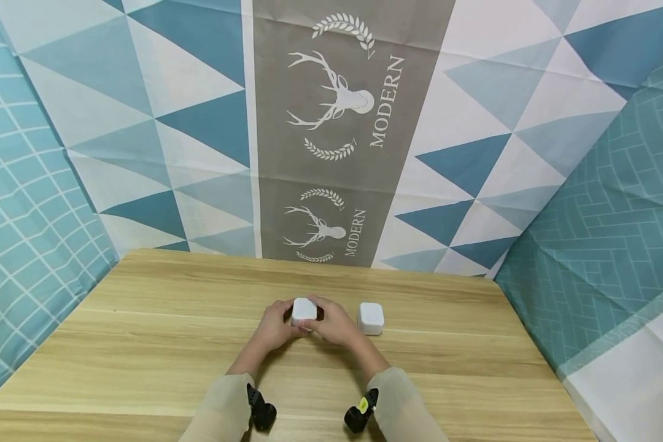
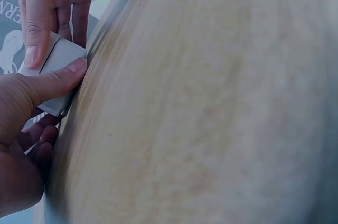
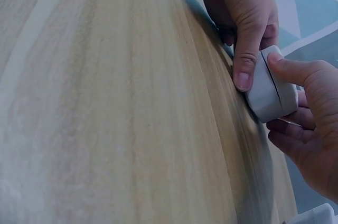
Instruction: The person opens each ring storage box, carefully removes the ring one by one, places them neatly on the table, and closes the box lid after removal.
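Observation:
A small white box (image 1: 304,309) with rounded corners is held between both hands over the wooden table. A thin dark seam runs round the box (image 3: 272,93) in the right wrist view, parting a lid from its base. My left hand (image 1: 275,325) grips the base, its thumb pressed on the near side close to the tabletop. Higher up, above the seam, my right hand (image 1: 336,321) pinches the lid with thumb and fingers. The far faces of the box are hidden in the head view.
A second white box (image 1: 371,319) of like shape stands on the table just right of my right hand. The wooden table (image 1: 160,344) reaches back to a patterned cloth wall (image 1: 326,153), with blue-green cloths hanging at both sides.

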